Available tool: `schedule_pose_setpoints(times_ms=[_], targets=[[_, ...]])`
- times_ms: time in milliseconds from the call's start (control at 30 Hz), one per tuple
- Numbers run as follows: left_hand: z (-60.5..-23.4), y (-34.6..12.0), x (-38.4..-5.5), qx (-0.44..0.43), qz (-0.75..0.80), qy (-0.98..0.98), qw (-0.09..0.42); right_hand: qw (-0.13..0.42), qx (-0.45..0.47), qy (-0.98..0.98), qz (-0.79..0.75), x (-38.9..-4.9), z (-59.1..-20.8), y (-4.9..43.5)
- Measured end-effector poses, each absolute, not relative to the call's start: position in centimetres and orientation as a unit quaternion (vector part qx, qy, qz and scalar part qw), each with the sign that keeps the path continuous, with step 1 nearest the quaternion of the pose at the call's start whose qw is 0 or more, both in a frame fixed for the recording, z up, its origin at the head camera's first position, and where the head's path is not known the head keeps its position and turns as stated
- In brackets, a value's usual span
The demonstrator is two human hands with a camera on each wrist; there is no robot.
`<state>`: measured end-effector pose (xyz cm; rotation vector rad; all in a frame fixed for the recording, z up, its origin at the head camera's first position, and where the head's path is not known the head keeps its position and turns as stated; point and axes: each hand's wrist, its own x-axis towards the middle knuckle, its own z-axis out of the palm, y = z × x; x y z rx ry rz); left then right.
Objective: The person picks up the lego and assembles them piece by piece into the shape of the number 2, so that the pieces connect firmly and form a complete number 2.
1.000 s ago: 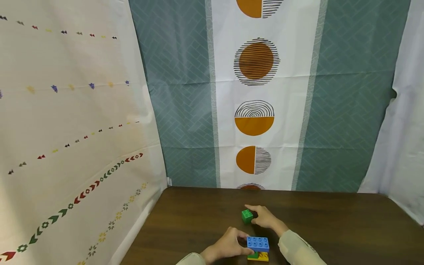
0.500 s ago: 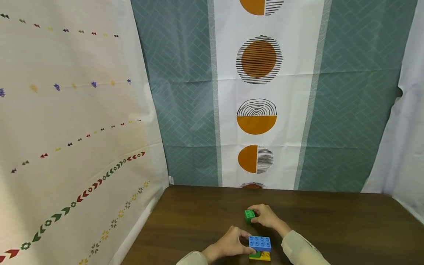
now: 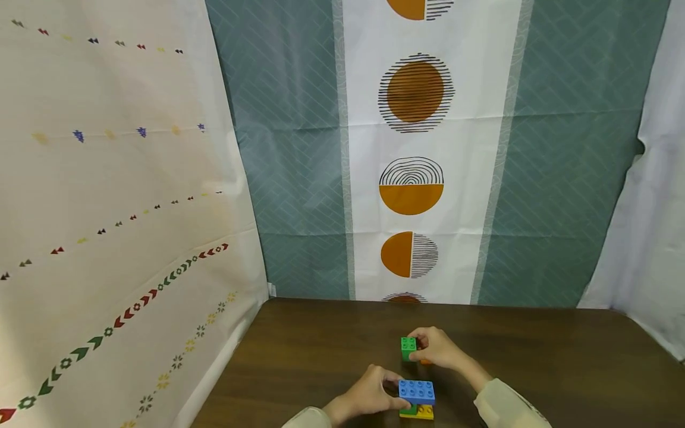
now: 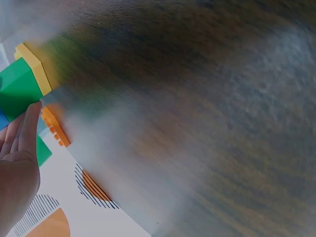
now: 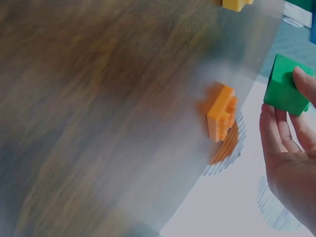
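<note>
My left hand (image 3: 368, 392) holds a small stack of toy building bricks between thumb and fingers, low in the head view. On top is a blue brick (image 3: 416, 390); below it come a green brick (image 4: 19, 89) and a thin yellow brick (image 3: 425, 412). Farther back, my right hand (image 3: 437, 348) pinches a separate green brick (image 3: 408, 349), which in the right wrist view (image 5: 289, 84) appears raised off the table. Behind that hand, partly hidden in the head view, a thin orange brick (image 5: 220, 113) lies on the table, studs up.
Both hands are over a dark brown wooden table (image 3: 321, 339). A patterned cloth (image 3: 409, 202) hangs along its far edge. At the left, a cream cloth (image 3: 134, 238) closes the side, and a white cloth (image 3: 642, 238) hangs at the right.
My right hand has closed its fingers on the green brick, lifted it and shifted slightly right. The orange brick now shows behind it. My left hand and its stack have stayed nearly still.
</note>
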<state>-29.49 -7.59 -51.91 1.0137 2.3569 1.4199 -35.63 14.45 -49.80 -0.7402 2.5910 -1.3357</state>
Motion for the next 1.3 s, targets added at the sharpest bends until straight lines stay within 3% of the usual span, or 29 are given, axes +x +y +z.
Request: schedule_pose_setpoints(times_ms=[200,733,1300], targets=[[-51.8,-7.4,-29.0,0.334,0.508,0.785,0.122,0.101,-0.273,0.84,-0.459,-33.9,-48.3,16.0],[-52.2,-7.2,-29.3,0.34,0.511,0.782,0.11,0.103,-0.273,0.828,-0.479,-30.4,-45.9,16.9],[-52.4,-7.2,-29.9,0.342,0.52,0.773,0.122,0.109,-0.276,0.815,-0.498,-27.9,-47.0,16.7]])
